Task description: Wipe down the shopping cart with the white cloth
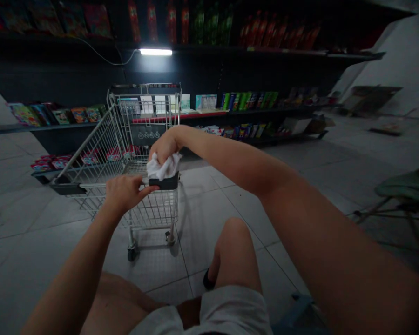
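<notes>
One crumpled white cloth [162, 167] is bunched in the right hand [165, 146], whose fingers close over it and press it down on a black plastic grip [164, 182] at the top of a wire shopping cart [150, 216]. The left hand [125, 193] is half open just beside the grip, its fingers stretched toward the cloth and not gripping anything that shows. The cart stands on a pale tiled floor [209, 209], facing dark store shelves [265, 111] lined with colourful boxed goods [247, 100], and a white tube light [156, 52] glows under the upper shelf. A green folding seat [405, 186] stands well off to the right.
</notes>
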`<state>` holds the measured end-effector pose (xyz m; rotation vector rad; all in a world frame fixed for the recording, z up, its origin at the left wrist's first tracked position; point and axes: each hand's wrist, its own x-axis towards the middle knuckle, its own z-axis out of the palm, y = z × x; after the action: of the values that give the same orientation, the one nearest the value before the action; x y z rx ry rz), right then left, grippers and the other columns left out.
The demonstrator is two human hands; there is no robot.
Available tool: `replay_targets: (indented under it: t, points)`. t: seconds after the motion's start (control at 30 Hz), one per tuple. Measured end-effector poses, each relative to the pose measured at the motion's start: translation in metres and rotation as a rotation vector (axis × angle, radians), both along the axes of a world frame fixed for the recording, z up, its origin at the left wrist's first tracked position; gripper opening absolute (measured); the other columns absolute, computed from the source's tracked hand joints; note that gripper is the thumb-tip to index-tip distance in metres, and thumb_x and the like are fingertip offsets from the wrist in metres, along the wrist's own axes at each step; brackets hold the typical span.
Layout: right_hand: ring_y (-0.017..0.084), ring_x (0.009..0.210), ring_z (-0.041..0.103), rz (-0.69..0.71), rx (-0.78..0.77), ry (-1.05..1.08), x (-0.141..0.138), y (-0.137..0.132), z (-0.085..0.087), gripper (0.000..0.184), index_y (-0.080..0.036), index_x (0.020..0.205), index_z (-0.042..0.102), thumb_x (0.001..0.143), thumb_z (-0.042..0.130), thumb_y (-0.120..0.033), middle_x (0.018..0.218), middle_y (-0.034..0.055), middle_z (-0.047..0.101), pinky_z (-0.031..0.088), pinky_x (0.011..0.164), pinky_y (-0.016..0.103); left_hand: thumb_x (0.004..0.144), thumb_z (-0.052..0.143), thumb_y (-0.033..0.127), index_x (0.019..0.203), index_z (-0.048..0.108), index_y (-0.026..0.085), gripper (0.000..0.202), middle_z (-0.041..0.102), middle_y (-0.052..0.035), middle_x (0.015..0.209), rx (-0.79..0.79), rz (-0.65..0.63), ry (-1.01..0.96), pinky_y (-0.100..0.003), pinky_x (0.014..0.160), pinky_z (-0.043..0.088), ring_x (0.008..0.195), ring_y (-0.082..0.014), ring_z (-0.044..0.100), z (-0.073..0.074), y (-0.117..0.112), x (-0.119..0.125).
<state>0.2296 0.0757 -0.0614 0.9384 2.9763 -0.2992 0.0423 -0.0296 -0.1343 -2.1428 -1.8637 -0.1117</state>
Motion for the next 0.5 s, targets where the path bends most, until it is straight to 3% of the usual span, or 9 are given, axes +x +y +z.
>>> replay_targets:
  t: [0.17,0.3,0.37,0.43,0.5]
  points:
    - [0.009,0.066,0.060,-0.007,-0.364,-0.299,-0.014,-0.002,-0.001,0.039,-0.012,0.108,0.071,0.074,0.057,0.001,0.077,-0.0024,0.067,0.049,0.065,0.023,0.081,0.023,0.086,0.087,0.072,0.023,0.081,0.073,-0.0129,0.083,0.004,-0.054,-0.022,-0.034,0.062,0.034,0.084,-0.0344,0.068,-0.002,-0.002,0.015]
    - [0.009,0.067,0.060,-0.042,-0.412,-0.178,0.020,-0.025,0.010,0.048,-0.011,0.109,0.069,0.070,0.049,0.006,0.078,-0.0026,0.068,0.049,0.064,0.021,0.081,0.024,0.086,0.082,0.070,0.022,0.079,0.073,-0.0132,0.081,0.007,-0.079,-0.018,-0.033,0.061,0.033,0.083,-0.0335,0.068,-0.002,-0.003,0.026]
    - [0.011,0.078,0.063,0.001,-0.332,0.031,0.049,-0.043,0.026,0.045,-0.011,0.105,0.069,0.069,0.049,0.006,0.087,-0.0005,0.070,0.052,0.072,0.023,0.082,0.026,0.084,0.080,0.068,0.022,0.075,0.073,-0.0132,0.081,-0.003,-0.079,0.000,-0.032,0.061,0.033,0.083,-0.0327,0.068,0.000,-0.004,0.030]
    - [0.014,0.094,0.063,-0.008,-0.130,0.329,0.076,-0.065,0.034,0.043,-0.011,0.108,0.067,0.072,0.049,0.003,0.100,0.0020,0.069,0.053,0.084,0.028,0.082,0.029,0.083,0.080,0.068,0.022,0.072,0.073,-0.0131,0.083,-0.015,-0.082,0.009,-0.032,0.062,0.034,0.084,-0.0324,0.068,0.002,-0.005,0.035]
    - [0.019,0.110,0.060,-0.142,0.147,0.636,0.095,-0.086,0.021,0.046,-0.014,0.117,0.064,0.077,0.046,0.000,0.112,0.0046,0.066,0.051,0.094,0.035,0.082,0.030,0.083,0.081,0.069,0.021,0.072,0.073,-0.0134,0.083,-0.018,-0.090,0.003,-0.033,0.063,0.035,0.084,-0.0329,0.068,0.002,-0.006,0.041]
